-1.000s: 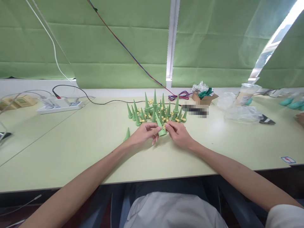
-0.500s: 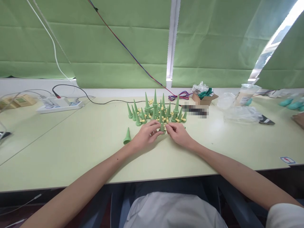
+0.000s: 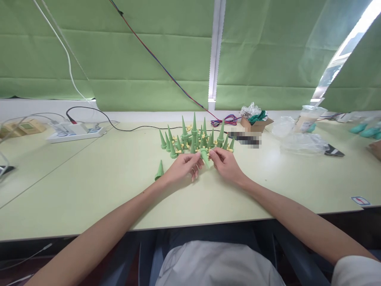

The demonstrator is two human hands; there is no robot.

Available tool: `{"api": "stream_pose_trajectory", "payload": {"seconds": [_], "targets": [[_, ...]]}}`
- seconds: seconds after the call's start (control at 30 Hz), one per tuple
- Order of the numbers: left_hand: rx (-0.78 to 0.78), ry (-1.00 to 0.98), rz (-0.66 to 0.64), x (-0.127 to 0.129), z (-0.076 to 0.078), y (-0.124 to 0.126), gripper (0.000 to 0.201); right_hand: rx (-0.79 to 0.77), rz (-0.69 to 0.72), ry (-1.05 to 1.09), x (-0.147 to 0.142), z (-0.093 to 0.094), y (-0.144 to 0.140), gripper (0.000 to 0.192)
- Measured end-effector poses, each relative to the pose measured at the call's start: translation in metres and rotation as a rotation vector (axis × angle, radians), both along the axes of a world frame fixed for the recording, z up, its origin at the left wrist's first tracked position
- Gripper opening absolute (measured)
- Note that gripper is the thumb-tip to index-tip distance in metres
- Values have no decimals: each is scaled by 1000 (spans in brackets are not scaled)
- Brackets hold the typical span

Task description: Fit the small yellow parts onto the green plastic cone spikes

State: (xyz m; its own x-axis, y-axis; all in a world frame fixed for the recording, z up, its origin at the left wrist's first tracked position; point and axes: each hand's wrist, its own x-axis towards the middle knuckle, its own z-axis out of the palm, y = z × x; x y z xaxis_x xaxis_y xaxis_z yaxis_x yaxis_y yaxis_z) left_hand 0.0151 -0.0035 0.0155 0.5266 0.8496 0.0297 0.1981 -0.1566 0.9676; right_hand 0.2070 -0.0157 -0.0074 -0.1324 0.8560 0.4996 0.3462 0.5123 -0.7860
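A green cone-shaped watering spike is held above the table, its tip pointing down and toward me. My left hand pinches its wide end between thumb and index finger, the other fingers curled loosely below. Closed at the right side of that wide end is my right hand, its fingertips on a small yellow valve that they partly hide. Behind both hands stands a cluster of green spikes, tips up, several with yellow valves. One loose green spike without a visible valve leans beside my left forearm.
A white power strip sits at the left, with a black cable running along the back. Behind the cluster's right side stands a cardboard box. Farther right are a plastic cup, clear plastic packaging and a dark flat object.
The spike between my hands has turned from tip up to tip down and toward me. My left hand's grip has shifted to its wide end; my right hand has stayed close beside it.
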Motion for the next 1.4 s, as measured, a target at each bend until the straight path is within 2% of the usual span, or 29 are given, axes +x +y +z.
{"api": "stream_pose_trajectory", "payload": {"seconds": [0.1,0.3,0.6,0.8,1.07,1.23,1.33,1.4], "targets": [[-100,-66,-62,0,-4,2,54,7,49,-22,-1,0,-2,40],[-35,-42,-54,-3,-4,-1,45,23,64,-48,-1,-1,-4,40],[324,76,56,-1,-5,-6,39,-74,126,4,-3,-1,-3,46],[577,110,67,0,-6,-5,23,-80,128,24,-5,2,-4,46],[732,129,56,-2,-7,-4,14,-93,125,49,-6,1,-3,47],[671,124,120,0,-6,-4,15,-76,105,63,-4,0,-2,47],[474,61,160,1,-4,-4,19,-61,79,89,-3,-1,-2,45],[299,15,129,1,-2,-3,24,-52,68,102,-2,0,-3,43]]}}
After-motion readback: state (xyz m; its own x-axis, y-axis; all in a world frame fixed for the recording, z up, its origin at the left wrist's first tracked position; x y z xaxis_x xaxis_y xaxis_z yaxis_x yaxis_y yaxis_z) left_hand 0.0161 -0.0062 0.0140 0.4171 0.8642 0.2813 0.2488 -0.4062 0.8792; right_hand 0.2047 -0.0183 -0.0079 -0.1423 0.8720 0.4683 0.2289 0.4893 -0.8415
